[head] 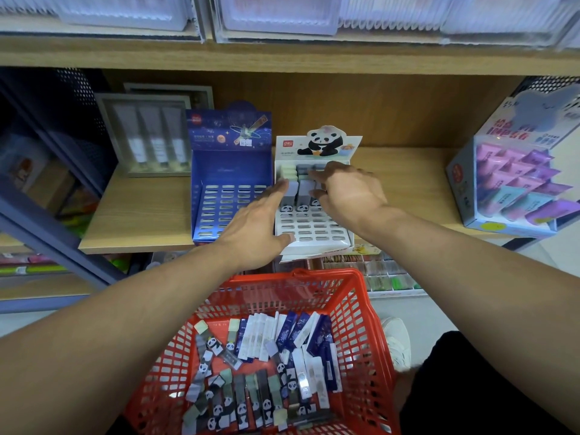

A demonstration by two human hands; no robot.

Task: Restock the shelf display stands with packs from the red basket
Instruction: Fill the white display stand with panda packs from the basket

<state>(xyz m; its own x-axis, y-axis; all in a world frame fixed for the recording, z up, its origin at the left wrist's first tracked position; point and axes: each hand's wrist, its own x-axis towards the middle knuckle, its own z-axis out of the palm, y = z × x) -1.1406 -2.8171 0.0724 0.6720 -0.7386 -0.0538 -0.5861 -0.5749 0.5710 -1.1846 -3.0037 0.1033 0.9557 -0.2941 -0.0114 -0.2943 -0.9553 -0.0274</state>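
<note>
A white panda display stand [314, 237] sits on the wooden shelf with a few rows of panda packs [303, 191] in its upper slots. My left hand [257, 227] lies flat against the stand's left side, fingers straight, thumb at its front edge. My right hand [348, 193] reaches over the packs, fingers spread and touching their tops; whether it holds one is hidden. Left of it stands a blue display stand [229, 196] with bare slots. Below, the red basket [361, 309] holds several panda packs [241, 400] and blue-and-white packs [301, 340].
A purple and light-blue display box [514, 183] stands at the shelf's right end. A framed set of tubes [150, 136] leans at the back left. A lower shelf of small items [376, 271] lies behind the basket. My white shoe [397, 340] is right of the basket.
</note>
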